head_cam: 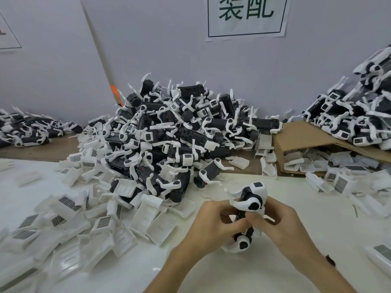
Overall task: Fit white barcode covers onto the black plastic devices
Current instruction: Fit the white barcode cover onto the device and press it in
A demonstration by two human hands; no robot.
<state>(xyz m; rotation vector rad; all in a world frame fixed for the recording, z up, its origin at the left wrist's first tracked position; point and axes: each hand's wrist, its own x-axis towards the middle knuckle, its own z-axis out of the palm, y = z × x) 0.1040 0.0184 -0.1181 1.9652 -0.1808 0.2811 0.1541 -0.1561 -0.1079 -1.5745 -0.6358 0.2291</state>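
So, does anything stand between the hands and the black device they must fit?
Nothing visible does. The left hand and the right hand both grip the device directly; the big pile lies farther back, out of the way.

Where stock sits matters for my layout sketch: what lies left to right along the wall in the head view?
Small pile → big pile → cardboard box → right pile, resting on the box.

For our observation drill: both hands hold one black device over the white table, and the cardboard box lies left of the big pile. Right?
No. The head view shows the cardboard box right of the big pile; left hand and right hand hold one black device.
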